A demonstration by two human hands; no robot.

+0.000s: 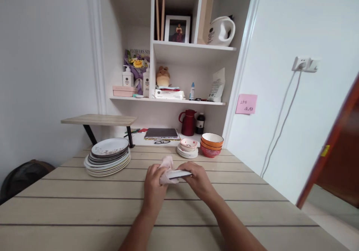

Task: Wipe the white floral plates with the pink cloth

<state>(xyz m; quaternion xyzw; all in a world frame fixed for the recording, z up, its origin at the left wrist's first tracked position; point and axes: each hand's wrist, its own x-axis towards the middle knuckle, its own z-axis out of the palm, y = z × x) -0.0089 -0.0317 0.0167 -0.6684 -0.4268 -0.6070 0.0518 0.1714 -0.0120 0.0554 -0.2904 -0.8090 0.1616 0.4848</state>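
Over the middle of the table, a small plate (181,173) with a pale face and dark edge is tilted nearly edge-on between my hands. My left hand (154,178) is closed around a pale pink cloth (167,164), which is folded over the plate's left side. The plate's right side is gripped by my right hand (198,179), fingers over the top edge. Much of the plate is hidden by the cloth and fingers. Behind my right hand stands a stack of small white plates (187,154) with a little patterned bowl (189,143) on top.
A tall stack of plates (108,161) stands at the left, beside a raised wooden stand (98,120). Orange and red bowls (212,143) are stacked at the back right. A red jug (188,123), a dark bottle (200,123) and a laptop (161,133) line the back.
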